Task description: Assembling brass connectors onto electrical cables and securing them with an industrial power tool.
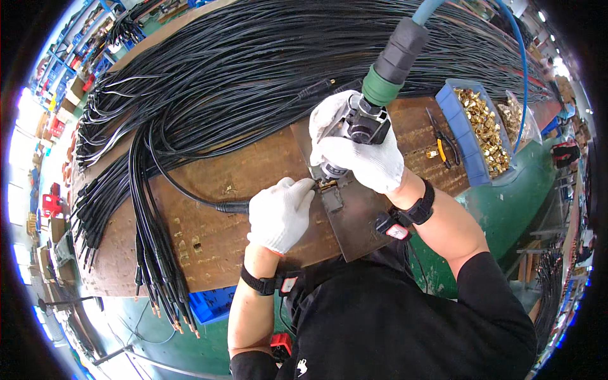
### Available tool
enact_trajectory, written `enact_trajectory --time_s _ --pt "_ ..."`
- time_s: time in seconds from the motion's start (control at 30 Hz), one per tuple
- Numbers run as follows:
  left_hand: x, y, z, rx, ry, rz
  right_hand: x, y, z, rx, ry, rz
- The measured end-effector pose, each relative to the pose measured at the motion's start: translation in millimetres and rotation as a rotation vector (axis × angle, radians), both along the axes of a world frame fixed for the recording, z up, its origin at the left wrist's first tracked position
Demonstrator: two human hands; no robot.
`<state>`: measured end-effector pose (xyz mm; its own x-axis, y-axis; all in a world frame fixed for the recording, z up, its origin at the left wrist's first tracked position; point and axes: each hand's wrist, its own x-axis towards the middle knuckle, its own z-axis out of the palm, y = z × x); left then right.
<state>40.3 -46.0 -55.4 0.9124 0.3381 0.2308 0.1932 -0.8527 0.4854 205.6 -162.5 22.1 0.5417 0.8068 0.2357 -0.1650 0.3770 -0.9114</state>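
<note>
My left hand (282, 214), in a white glove, is closed around the end of a black cable (233, 207). Its fingertips rest beside a small brass piece (327, 185) in a grey metal block (332, 199) on the bench. In my right hand (367, 152), also gloved, is a hand-held power tool (384, 79) with a black body and green collar, gripped upright. A blue hose or cord rises from the tool's top. The tool's lower end points down over the metal block, and the exact contact there is too small to make out.
Long bundles of black cables (253, 82) cover the far bench and hang over its left edge. To the right stand a blue bin (457, 126) of brass fittings and yellow-and-black pliers (444, 142). Another blue bin (212, 305) sits below the front edge.
</note>
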Motion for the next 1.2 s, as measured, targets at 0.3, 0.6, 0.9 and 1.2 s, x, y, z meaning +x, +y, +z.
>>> enact_trajectory --time_s 0.3,0.6,0.9,1.2 --pt "3 4 -10 0.017 -0.101 -0.047 33 23 3 -0.009 -0.299 0.595" --pt "2 3 -10 0.038 -0.087 -0.037 23 14 -8 -0.017 -0.323 0.444" --pt "5 2 -13 0.103 -0.085 -0.019 5 13 -27 -0.022 -0.303 0.165" --pt "1 0 -10 0.120 -0.066 -0.018 -3 4 -17 -0.017 -0.339 0.119"
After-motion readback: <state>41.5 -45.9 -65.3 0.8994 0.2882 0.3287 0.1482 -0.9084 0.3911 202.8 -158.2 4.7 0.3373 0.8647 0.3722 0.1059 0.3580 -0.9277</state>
